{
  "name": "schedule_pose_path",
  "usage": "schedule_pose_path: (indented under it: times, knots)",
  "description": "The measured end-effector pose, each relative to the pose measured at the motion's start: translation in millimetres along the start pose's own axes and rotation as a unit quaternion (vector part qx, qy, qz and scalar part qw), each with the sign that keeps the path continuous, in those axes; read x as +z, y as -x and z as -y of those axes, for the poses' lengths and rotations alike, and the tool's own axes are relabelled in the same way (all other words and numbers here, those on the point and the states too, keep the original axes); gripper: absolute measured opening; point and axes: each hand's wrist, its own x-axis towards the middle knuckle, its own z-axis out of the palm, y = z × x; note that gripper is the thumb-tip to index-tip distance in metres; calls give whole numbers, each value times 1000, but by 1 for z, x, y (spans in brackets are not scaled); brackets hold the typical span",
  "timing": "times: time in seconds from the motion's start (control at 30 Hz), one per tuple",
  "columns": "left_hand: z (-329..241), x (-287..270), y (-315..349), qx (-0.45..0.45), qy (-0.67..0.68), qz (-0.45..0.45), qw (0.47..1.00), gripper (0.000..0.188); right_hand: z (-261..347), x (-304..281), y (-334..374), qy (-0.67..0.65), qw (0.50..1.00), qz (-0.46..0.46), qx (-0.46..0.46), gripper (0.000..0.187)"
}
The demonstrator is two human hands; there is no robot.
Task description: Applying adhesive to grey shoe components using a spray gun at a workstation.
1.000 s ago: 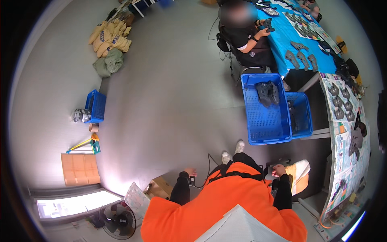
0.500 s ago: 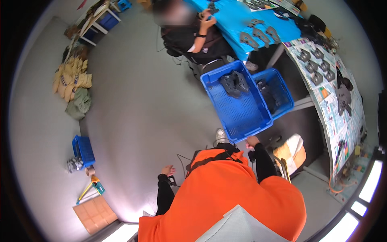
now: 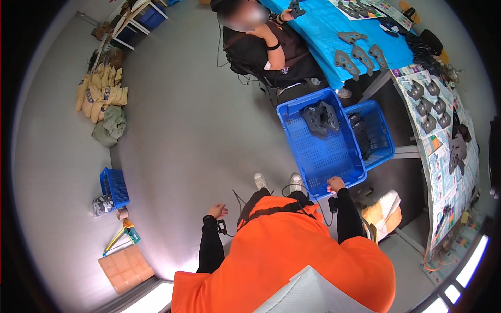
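Swung further round since half a second ago: big blue crate [image 3: 321, 151] now just right of centre instead of upper right, seated co-worker [image 3: 266, 47] now at the top middle, sacks [image 3: 102, 99] still at the upper left but higher in the frame. Right hand [image 3: 335, 184] moved onto the crate's near rim, at its lower right corner; fingers curled over the edge, apparently gripping it, though too small to be sure. Left hand [image 3: 217, 211] hanging loose at lower centre-left, fingers spread, holding nothing, well apart from the crate.

Crate lying up and to the right of both hands, long axis running from upper left to lower right, near short side toward the shoes [image 3: 276, 181]. Dark flat parts [image 3: 321, 117] heaped at its far end. Smaller blue crate [image 3: 378, 133] touching its right side, more dark parts inside. Right hand far nearer than left; left needing to cross in front of the orange jacket [image 3: 282, 250] to reach the other near corner.

Small blue basket [image 3: 114, 187] at the left edge, cardboard [image 3: 125, 268] at lower left, blue table [image 3: 339, 31] at the top.
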Motion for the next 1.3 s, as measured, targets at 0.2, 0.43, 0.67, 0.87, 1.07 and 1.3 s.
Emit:
schedule_pose_path:
  times: [0.2,0.43,0.67,0.87,1.07,1.3]
  knots:
    - [-12,-30,-14,16,-5,-4,1000,37,-23,24,8,-2,999,4,34,21]
    - [-18,-37,-19,34,-9,-11,999,35,-16,44,10,-27,998,16,46,20]
    - [-18,-32,-11,23,-23,-1,999,35,-1,43,-1,-37,999,-8,34,21]
    - [-8,-30,-16,-6,-1,-2,1000,34,19,38,7,-13,1000,7,27,22]
    - [-11,-26,-19,10,-4,-4,1000,33,6,39,-6,9,999,30,26,21]
    - [-6,-21,-23,1,1,3,1000,32,7,43,-2,2,999,24,47,21]
